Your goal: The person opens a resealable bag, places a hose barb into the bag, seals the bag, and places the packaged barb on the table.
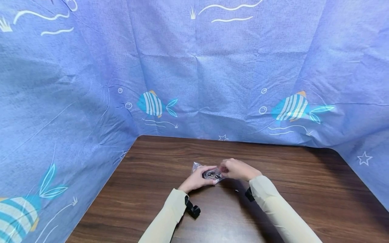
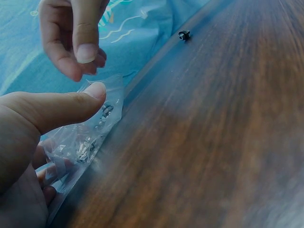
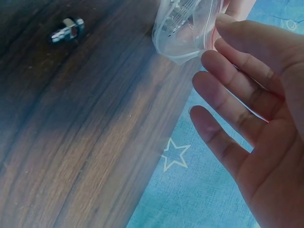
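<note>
A clear plastic zip bag (image 1: 212, 174) with small shiny metal parts inside lies just above the wooden table. My left hand (image 1: 199, 178) grips it, thumb on one side and fingers behind, as the left wrist view shows. At the bag's upper edge is my right hand (image 1: 235, 169); in the right wrist view its fingers are spread and loosely bent, holding nothing I can make out. Whether the thumb touches the bag's edge, I cannot tell. A small metal fitting (image 3: 68, 29) lies loose on the table, nearer to me than the bag.
The dark wood-grain table (image 1: 152, 162) reaches back to a blue fish-print cloth (image 1: 225, 84) that hangs behind it and at both sides. Black straps with a camera (image 1: 193, 211) sit at the wrists.
</note>
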A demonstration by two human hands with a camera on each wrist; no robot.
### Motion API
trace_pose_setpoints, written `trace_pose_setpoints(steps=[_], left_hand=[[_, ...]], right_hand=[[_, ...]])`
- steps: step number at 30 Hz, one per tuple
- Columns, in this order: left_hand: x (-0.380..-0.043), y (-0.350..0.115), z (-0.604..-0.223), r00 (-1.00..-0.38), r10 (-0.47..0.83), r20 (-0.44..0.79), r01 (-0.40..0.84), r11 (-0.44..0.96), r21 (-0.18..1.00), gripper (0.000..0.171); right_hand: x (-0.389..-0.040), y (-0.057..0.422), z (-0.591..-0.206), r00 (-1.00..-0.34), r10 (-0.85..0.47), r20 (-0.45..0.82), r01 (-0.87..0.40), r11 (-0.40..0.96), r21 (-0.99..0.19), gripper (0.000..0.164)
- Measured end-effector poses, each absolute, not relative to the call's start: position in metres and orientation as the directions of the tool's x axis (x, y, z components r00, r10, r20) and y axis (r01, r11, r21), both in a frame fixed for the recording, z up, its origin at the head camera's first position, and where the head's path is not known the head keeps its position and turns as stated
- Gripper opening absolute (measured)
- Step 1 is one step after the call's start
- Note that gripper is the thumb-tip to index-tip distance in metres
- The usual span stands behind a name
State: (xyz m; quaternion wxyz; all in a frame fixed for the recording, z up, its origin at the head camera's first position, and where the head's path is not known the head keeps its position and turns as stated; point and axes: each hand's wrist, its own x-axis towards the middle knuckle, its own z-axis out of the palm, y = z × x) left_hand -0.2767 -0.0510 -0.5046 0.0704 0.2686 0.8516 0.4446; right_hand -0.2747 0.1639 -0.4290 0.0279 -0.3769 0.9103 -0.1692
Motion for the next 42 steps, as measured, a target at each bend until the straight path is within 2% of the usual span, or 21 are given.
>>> trace_pose_setpoints(steps=[12,26,42], left_hand=[[-0.276,-0.051,-0.505,-0.849,0.515,0.120,0.388,0.452,0.803,0.060],[-0.276,-0.051,-0.506,-0.846,0.516,0.137,0.409,0.460,0.788,0.060],[-0.275,-0.051,-0.505,-0.847,0.513,0.138,0.404,0.454,0.794,0.059]], right_hand=[[-0.264,0.175,-0.428,-0.714,-0.699,0.021,-0.660,0.663,-0.352,0.014],[-0.250,0.192,-0.436,-0.724,-0.687,-0.056,-0.592,0.661,-0.460,0.015],[-0.241,0.209,-0.447,-0.744,-0.662,-0.093,-0.555,0.689,-0.466,0.016]])
